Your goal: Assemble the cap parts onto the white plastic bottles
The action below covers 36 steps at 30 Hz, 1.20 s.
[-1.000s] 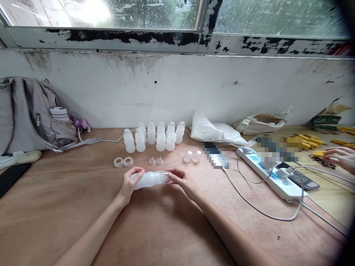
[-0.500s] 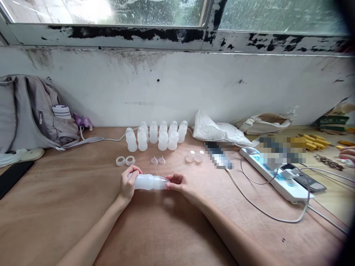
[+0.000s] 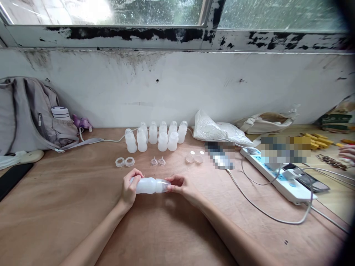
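A frosted white baby bottle [image 3: 146,185] lies sideways in the air just above the table, its clear cap [image 3: 162,186] pointing right. My left hand [image 3: 131,186] is wrapped round the bottle's base end. With thumb and fingers my right hand [image 3: 177,184] grips the tip of the clear cap. Beyond the hands lie two white screw rings [image 3: 120,162], two clear silicone nipples [image 3: 162,161] and a pair of clear round caps [image 3: 189,159]. Several baby bottles [image 3: 153,133] stand upright in rows behind these; two at the front right have no clear cap on top.
At the left are a grey backpack [image 3: 30,111] and a black flat object [image 3: 13,181]. To the right lie a plugged-in phone [image 3: 220,157], a white power strip [image 3: 277,177] with loose cables, a white plastic bag [image 3: 210,129] and yellow pieces [image 3: 316,142]. Another person's hand [image 3: 347,152] shows at the far right.
The bottle and both hands have shifted slightly down and to the right in view. Both hands keep their hold; the loose parts lie as before.
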### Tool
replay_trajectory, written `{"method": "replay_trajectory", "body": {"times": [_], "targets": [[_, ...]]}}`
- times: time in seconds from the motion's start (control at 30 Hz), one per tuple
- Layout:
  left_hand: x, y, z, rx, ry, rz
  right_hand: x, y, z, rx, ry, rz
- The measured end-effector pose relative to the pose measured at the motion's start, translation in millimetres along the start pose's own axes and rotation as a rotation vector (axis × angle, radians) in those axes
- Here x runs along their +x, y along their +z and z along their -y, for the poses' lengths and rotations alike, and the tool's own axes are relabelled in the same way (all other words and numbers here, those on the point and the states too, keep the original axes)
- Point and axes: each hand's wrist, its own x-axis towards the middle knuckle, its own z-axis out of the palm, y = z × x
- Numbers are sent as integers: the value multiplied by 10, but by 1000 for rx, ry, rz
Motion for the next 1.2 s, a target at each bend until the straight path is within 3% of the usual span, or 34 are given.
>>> {"method": "replay_trajectory", "body": {"times": [0.27,0.53,0.77,1.07,1.2], "targets": [[-30,59,31,-40,-10,-28,-34,65,131,68,-55,-79],[-36,132,-84,328,110,111,-27,20,269,-64,-170,-190],[-5,99,26,408,292,125,9,108,334,-156,-182,-271],[164,-71,133,467,330,-3,266,353,916,-804,-602,-333],[228,-133,211,532,351,-31,597,489,1157,-1083,-646,-374]]}}
